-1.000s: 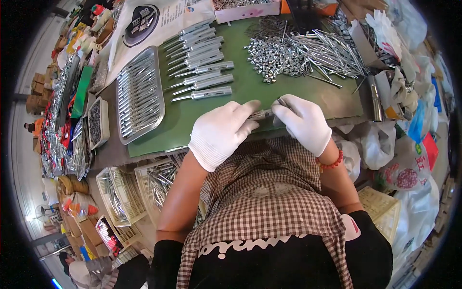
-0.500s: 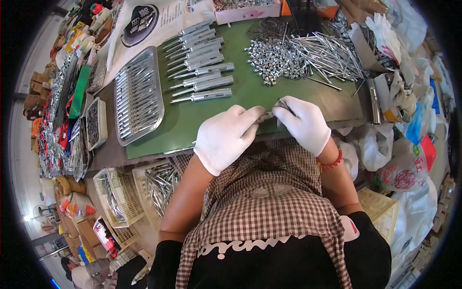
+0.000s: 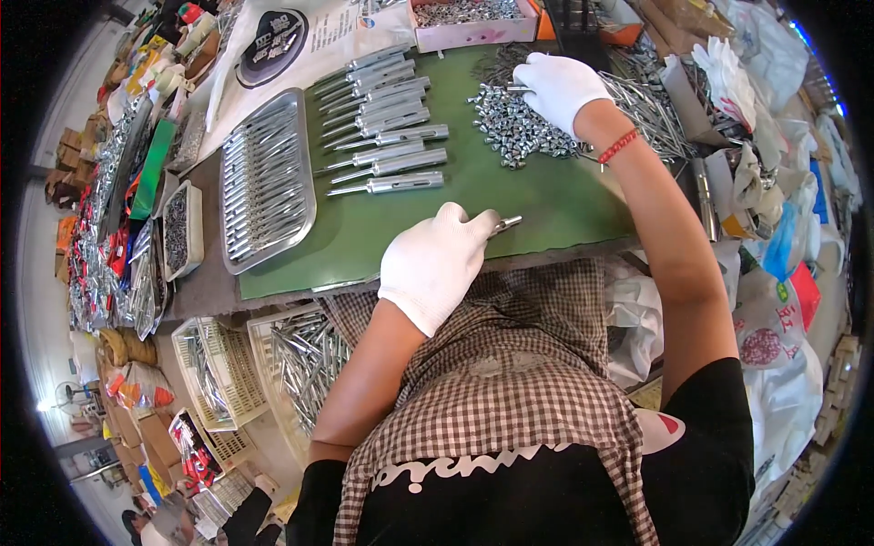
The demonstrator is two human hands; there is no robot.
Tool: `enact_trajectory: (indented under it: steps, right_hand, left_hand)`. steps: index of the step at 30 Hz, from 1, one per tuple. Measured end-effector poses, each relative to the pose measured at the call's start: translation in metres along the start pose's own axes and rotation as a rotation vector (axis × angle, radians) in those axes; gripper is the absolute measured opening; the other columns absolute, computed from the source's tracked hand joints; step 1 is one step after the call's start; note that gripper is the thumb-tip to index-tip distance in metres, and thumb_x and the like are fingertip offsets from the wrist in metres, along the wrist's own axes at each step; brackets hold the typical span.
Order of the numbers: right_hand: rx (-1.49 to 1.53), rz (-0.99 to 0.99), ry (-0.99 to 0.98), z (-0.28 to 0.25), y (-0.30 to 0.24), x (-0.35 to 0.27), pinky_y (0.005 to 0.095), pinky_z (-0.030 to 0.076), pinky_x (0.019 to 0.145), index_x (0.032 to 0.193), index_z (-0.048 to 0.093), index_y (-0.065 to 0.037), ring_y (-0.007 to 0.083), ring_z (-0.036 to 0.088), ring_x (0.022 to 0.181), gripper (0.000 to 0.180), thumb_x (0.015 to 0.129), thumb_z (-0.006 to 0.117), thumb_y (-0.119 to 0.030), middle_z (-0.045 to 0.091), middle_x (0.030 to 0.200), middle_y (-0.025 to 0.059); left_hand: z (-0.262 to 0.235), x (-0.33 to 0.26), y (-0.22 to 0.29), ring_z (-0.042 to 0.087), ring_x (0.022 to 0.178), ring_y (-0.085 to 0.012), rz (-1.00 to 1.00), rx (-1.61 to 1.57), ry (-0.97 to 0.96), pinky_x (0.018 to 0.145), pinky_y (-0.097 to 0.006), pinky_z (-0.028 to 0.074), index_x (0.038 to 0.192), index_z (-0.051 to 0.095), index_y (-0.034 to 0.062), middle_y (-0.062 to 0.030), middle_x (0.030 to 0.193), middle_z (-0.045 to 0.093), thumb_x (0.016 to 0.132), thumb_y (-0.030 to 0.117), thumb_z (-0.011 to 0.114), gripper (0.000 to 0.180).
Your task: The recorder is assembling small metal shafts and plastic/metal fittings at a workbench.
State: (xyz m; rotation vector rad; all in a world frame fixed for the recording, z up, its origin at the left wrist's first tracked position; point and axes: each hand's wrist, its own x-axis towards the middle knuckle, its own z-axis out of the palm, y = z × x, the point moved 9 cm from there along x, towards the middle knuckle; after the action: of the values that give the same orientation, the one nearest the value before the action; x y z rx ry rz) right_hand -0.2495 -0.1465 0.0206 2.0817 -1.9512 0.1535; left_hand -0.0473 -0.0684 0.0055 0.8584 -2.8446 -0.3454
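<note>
Gloves on both hands. L hand (image 3: 435, 264) gripped a metal tool (image 3: 506, 223) at near edge of the green mat (image 3: 546, 196). R hand (image 3: 557, 86) reached far, fingers pinched on small part atop the screw pile (image 3: 510, 127).

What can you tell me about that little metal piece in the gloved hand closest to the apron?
The metal piece is a slim, shiny silver rod, steel by the look of it. Only its short end shows, poking out to the right from the left hand, whose white glove covers the rest. It lies nearly level, just above the near edge of the green mat.
</note>
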Motion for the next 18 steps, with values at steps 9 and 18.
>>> enact_trajectory:
  steps: [9,18]
  right_hand:
    - [0.413,0.119,0.091,-0.025,-0.028,-0.05,0.0412,0.054,0.078,0.108,0.065,-0.007,0.0338,0.066,0.087,0.022,0.09,0.057,-0.018,0.068,0.097,0.0147]
    - [0.661,0.116,0.081,-0.031,-0.099,-0.118,0.0382,0.052,0.07,0.095,0.068,-0.009,0.0323,0.064,0.079,0.017,0.079,0.072,-0.014,0.065,0.088,0.0104]
  left_hand:
    - [0.003,-0.002,-0.004,0.062,0.07,-0.0323,-0.035,-0.008,-0.042,0.061,-0.043,0.051,0.109,0.062,0.0207,-0.0113,0.083,0.057,0.091,0.02,0.056,0.02]
    - [0.0,-0.003,0.0,0.063,0.069,-0.0311,-0.023,-0.001,0.005,0.06,-0.041,0.052,0.11,0.063,0.0193,-0.0105,0.083,0.06,0.089,0.021,0.058,0.021]
